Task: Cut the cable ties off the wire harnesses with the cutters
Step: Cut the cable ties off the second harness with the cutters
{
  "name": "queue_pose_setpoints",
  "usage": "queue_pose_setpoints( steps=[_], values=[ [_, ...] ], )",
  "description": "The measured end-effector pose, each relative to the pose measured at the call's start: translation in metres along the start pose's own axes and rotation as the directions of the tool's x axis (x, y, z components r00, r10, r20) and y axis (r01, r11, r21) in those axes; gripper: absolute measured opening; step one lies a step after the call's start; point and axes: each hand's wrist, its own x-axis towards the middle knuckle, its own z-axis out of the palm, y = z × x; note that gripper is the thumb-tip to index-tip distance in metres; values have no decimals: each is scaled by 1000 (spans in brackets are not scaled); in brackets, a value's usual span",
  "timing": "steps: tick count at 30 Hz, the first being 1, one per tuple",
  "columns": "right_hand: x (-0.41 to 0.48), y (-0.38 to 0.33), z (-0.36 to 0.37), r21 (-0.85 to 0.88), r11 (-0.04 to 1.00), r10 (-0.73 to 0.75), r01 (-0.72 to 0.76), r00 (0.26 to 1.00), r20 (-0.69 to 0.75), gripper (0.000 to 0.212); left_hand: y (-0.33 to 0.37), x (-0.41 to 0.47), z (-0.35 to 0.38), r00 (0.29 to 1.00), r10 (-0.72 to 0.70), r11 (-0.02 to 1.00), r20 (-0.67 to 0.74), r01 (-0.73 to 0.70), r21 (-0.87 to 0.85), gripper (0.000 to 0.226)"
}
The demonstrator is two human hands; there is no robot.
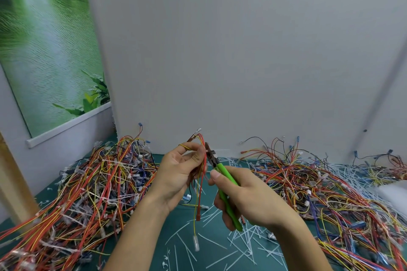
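"Pinching a small harness (199,196) up off the mat, the left hand (180,174) has thumb and fingers clamped on its red and yellow wires, with the loose ends dangling below."

"And the right hand (248,198) is wrapped tight round the green handles of the cutters (222,170). The nose is up against the wires, just beside the left fingertips. It looks like the cutting step itself, though whether the blades are apart or together is too blurred to tell."

"Any sign of the tie?"

"Too small to make out. The next move calls for care: the blades should bite plastic only, not insulation, and stay clear of that thumb."

"What's around them?"

"A big heap of harnesses on the left (88,193), white ties showing through it. There's another tangle on the right (330,196), and snipped ties (220,246) litter the green mat (182,224) on the near side. On the far side there's a plain wall."

"Anything in the way?"

"Mostly the harness's own wires, crowding the nose of the cutters — both heaps sit off to the sides, apart from the hands."
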Motion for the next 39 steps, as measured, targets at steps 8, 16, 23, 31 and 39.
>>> queue_pose_setpoints(
  steps=[8,16,23,31,39],
  values=[
    [3,8,1,48,997,50,-53,997,61,50,-3,0,1,1000,-2,997,-18,4,76,14],
    [4,8,-5,-21,1000,1,-1,1000,-5,38,-5,2,-3,1000,-5,996,-8,5,85,23],
    [5,9,0,12,997,78,-79,994,75,30,-7,2,-2,1000,5,991,-21,-2,135,18],
    [5,13,-4,-27,998,51,-50,999,15,35,-7,1,-1,999,-31,992,-22,34,123,15],
    [3,7,-3,45,996,74,-80,991,115,21,-7,2,-1,999,-39,991,-32,42,127,19]
  ],
)
